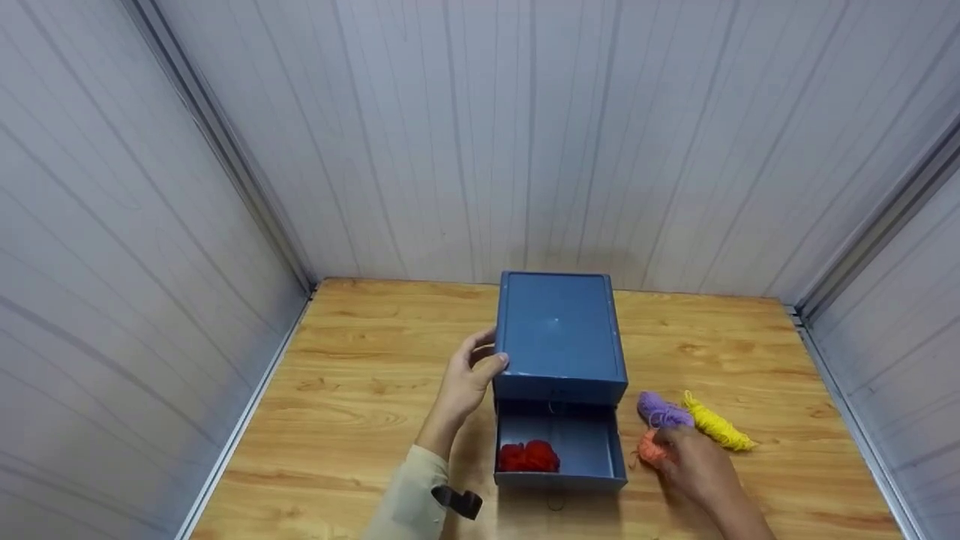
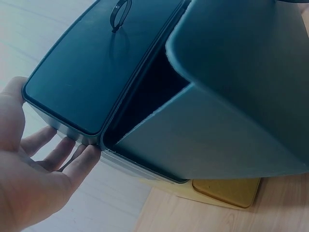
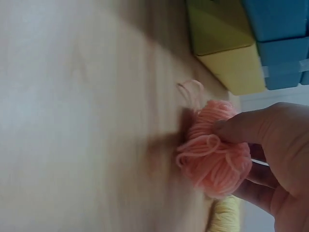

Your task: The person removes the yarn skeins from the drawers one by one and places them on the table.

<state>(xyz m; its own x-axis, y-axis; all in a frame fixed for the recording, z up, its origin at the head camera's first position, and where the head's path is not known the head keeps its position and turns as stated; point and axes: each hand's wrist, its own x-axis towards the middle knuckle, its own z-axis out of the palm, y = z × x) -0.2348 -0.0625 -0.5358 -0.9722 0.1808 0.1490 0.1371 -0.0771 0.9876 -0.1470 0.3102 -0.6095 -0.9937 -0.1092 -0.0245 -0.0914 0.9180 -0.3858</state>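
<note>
A blue drawer cabinet (image 1: 559, 322) stands on the wooden table, its upper drawer closed and a lower drawer (image 1: 592, 446) pulled out. Red yarn (image 1: 529, 456) lies at the drawer's front left. My left hand (image 1: 466, 382) rests against the cabinet's left side, thumb at the top front corner; in the left wrist view its fingers (image 2: 81, 166) touch the side wall. Right of the drawer, my right hand (image 1: 697, 461) pinches a ball of orange yarn (image 3: 217, 157) between thumb and fingers. Purple yarn (image 1: 661, 409) and yellow yarn (image 1: 718, 424) lie just beyond it.
Beneath the open drawer, a yellow bottom section (image 2: 229, 191) of the cabinet shows in the wrist views. Ring pulls (image 2: 120, 14) hang on the drawer fronts. Pale panel walls (image 1: 480, 150) enclose the table (image 1: 360, 375) at the back and both sides.
</note>
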